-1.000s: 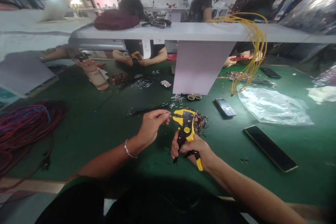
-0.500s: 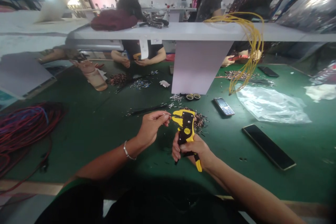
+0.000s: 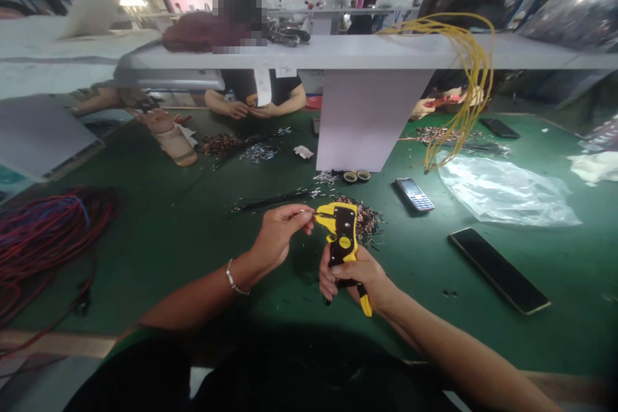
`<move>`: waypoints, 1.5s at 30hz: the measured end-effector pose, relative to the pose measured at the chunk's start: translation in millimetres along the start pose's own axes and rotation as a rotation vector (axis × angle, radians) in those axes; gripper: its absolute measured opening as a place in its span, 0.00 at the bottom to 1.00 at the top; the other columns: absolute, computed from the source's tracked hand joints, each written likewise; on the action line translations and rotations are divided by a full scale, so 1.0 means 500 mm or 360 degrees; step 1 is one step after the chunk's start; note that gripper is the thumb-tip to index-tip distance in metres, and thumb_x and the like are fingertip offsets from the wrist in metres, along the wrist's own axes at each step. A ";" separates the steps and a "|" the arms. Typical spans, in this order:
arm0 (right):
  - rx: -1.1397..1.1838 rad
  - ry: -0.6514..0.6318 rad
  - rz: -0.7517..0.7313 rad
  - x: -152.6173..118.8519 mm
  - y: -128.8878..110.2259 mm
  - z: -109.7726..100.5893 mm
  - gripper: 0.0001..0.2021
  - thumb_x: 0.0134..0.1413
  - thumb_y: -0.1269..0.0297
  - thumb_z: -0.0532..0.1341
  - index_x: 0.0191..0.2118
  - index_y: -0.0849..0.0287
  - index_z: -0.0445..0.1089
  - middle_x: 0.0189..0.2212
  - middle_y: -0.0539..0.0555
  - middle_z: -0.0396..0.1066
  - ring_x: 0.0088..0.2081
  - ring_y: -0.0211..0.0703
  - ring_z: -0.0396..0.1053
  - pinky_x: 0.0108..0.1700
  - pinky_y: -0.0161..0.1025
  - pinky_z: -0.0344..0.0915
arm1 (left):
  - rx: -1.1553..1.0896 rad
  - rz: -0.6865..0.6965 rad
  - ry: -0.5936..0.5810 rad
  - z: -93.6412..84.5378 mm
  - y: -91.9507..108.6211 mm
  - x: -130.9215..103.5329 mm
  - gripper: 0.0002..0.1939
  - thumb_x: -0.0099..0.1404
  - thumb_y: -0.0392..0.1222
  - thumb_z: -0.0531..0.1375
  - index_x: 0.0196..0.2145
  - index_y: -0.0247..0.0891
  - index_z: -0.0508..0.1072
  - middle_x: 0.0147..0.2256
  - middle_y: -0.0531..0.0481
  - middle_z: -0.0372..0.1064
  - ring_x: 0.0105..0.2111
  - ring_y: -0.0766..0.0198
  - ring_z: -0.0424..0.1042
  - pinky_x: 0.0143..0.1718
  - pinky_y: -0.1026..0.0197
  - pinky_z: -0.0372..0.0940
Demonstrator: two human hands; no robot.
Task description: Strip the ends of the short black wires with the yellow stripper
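My right hand [image 3: 355, 273] is wrapped round the handles of a yellow and black wire stripper [image 3: 345, 228], whose jaws point left. My left hand [image 3: 282, 232] is pinched at the mouth of those jaws, on a thin dark wire [image 3: 315, 213] whose end reaches in between them. Most of the wire is hidden by the fingers. Behind the tool lies a pile of short dark and copper-coloured pieces [image 3: 369, 222]. Long black wires [image 3: 275, 201] lie beyond my left hand, with small silvery pieces [image 3: 326, 177] near two round rolls [image 3: 356, 176].
On the green table [image 3: 193, 251] are a keypad phone [image 3: 414, 194], a black smartphone [image 3: 499, 270], a clear plastic bag [image 3: 506, 190] and red wire coils [image 3: 48, 238]. Yellow wires [image 3: 477, 71] hang from the raised shelf [image 3: 352, 51]. Two people's hands work beyond it.
The stripper's jaws have closed together around the wire end. My hands have barely moved. The standing person at the back has shifted right, and the view has turned slightly.
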State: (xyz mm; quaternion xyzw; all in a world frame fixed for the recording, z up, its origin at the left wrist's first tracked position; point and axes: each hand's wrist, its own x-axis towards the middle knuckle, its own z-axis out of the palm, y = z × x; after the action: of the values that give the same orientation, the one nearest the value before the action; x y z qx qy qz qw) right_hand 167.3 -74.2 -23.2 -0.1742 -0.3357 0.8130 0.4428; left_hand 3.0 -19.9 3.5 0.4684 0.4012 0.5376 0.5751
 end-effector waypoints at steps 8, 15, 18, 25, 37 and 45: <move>-0.0053 0.0051 0.0025 -0.007 -0.001 -0.002 0.06 0.42 0.73 0.66 0.29 0.63 0.69 0.18 0.47 0.66 0.18 0.35 0.62 0.22 0.37 0.63 | -0.0021 -0.0077 -0.0052 -0.001 0.003 0.000 0.06 0.54 0.39 0.67 0.28 0.33 0.78 0.24 0.50 0.72 0.24 0.69 0.68 0.28 0.62 0.64; -0.0138 0.0092 0.0029 -0.005 0.006 -0.011 0.06 0.42 0.73 0.66 0.29 0.62 0.68 0.16 0.46 0.65 0.17 0.34 0.61 0.20 0.36 0.62 | -0.0055 -0.0202 -0.0114 -0.005 0.006 0.005 0.08 0.54 0.40 0.68 0.28 0.32 0.78 0.24 0.50 0.71 0.24 0.69 0.68 0.28 0.63 0.63; -0.0174 0.0117 0.0032 -0.003 0.011 -0.018 0.06 0.41 0.73 0.66 0.28 0.62 0.67 0.16 0.46 0.64 0.16 0.34 0.61 0.20 0.36 0.62 | -0.0087 -0.0258 -0.0144 -0.009 0.007 0.009 0.08 0.54 0.40 0.68 0.27 0.32 0.77 0.24 0.49 0.71 0.24 0.69 0.68 0.27 0.64 0.62; -0.0242 0.0177 0.0024 0.003 0.020 -0.026 0.06 0.39 0.73 0.65 0.26 0.62 0.67 0.14 0.45 0.64 0.14 0.33 0.59 0.18 0.35 0.61 | 0.0007 -0.0300 -0.0173 -0.019 0.005 0.019 0.09 0.54 0.41 0.67 0.27 0.31 0.77 0.23 0.49 0.70 0.22 0.70 0.67 0.26 0.64 0.62; -0.0378 0.0268 0.0043 0.009 0.030 -0.042 0.06 0.36 0.75 0.62 0.25 0.61 0.64 0.12 0.43 0.62 0.13 0.32 0.57 0.16 0.34 0.60 | 0.0070 -0.0305 -0.0127 -0.025 -0.006 0.035 0.09 0.52 0.41 0.68 0.25 0.31 0.76 0.23 0.48 0.71 0.22 0.69 0.66 0.25 0.64 0.62; -0.0819 0.0389 0.0057 0.005 0.033 -0.048 0.06 0.37 0.71 0.60 0.26 0.59 0.63 0.13 0.44 0.62 0.14 0.33 0.58 0.19 0.33 0.57 | 0.0103 -0.0229 -0.0147 -0.028 -0.015 0.035 0.08 0.53 0.40 0.67 0.25 0.31 0.75 0.21 0.50 0.69 0.21 0.70 0.66 0.24 0.64 0.61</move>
State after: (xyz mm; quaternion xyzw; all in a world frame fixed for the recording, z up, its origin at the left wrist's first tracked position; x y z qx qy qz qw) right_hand 169.8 -68.9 -51.8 -0.3835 -0.4719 0.6818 0.4067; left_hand -7.1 -0.7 -6.2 0.4809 0.4242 0.4594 0.6146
